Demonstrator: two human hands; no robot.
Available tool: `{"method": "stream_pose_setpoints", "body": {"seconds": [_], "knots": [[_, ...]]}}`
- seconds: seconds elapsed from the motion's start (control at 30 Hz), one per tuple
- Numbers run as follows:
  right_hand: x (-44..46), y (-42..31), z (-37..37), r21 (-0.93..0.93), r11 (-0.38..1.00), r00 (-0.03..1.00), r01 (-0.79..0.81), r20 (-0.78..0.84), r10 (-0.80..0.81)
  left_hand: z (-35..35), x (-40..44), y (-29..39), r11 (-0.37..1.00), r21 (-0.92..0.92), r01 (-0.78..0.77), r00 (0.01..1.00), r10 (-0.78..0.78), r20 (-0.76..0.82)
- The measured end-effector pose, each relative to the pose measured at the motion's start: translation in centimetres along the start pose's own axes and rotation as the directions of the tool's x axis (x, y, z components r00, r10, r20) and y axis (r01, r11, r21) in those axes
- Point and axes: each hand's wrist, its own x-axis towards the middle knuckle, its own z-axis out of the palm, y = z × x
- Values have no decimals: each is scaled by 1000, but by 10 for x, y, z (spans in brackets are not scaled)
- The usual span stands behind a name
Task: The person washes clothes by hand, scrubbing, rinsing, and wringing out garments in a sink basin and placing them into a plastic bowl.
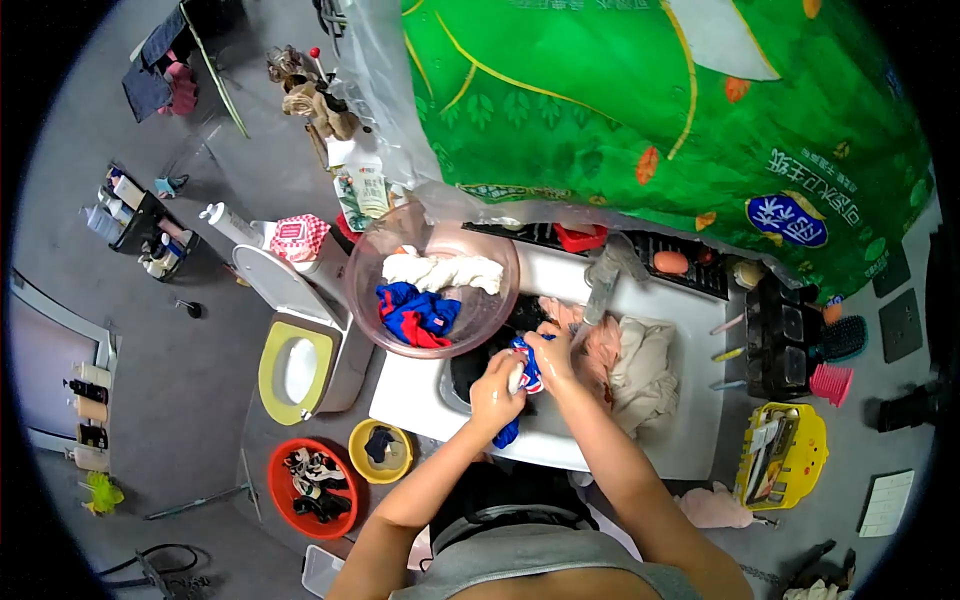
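Over the white sink (705,400), my left hand (497,395) is closed on a small white piece, perhaps soap, pressed against a blue, white and red cloth (528,366). My right hand (553,352) grips the same cloth just beside it. A blue end of fabric hangs below my left hand. Beige cloth (645,375) and pinkish cloth (601,355) lie in the basin to the right, with dark fabric (466,372) on the left. Behind my hands is the faucet (602,285). A clear pink basin (365,310) holds white cloth (440,272) and blue-red cloth (418,312).
A big green package (600,100) hangs over the back. The black rack (710,275) holds an orange soap bar (671,262). At right is a yellow basket (808,455); at left, a toilet (335,360), red basin (350,515) and yellow bowl (401,470).
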Motion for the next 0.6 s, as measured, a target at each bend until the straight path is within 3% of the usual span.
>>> {"method": "stream_pose_setpoints", "body": {"seconds": [0.07,0.13,0.17,0.2,0.27,0.3,0.33,0.4,0.43,0.47,0.53,0.6], "knots": [[9,-9,20,70,997,988,-21,157,10,-19,15,-11,987,-159,-27,990,4,-142],[14,-22,44,430,888,967,-167,249,61,-40,37,-31,877,-468,112,959,-218,-180],[29,-13,46,471,824,883,-316,464,73,-55,50,-38,938,-342,59,952,-156,-264],[22,-27,53,446,835,918,-324,362,163,-76,67,-35,979,-205,15,938,-85,-336],[14,-23,61,310,936,986,-166,50,158,-110,98,-35,993,109,-48,973,71,-221],[36,24,55,127,992,999,14,-30,-11,-121,111,-33,979,178,-99,990,115,-86],[26,25,62,-154,987,970,41,-233,-76,-125,123,-50,940,302,-156,985,127,114],[37,57,61,-18,999,999,-35,14,35,-120,137,-69,880,404,-249,876,26,482],[23,37,71,146,969,977,-199,110,184,-115,137,-80,782,504,-368,825,25,564],[30,56,78,262,929,965,-260,113,238,-109,135,-91,790,500,-355,788,-35,615],[25,44,85,337,919,978,-206,104,181,-104,128,-100,757,530,-381,850,61,523],[26,54,76,361,910,970,-204,202,138,-100,121,-102,780,502,-375,907,195,374]]}}
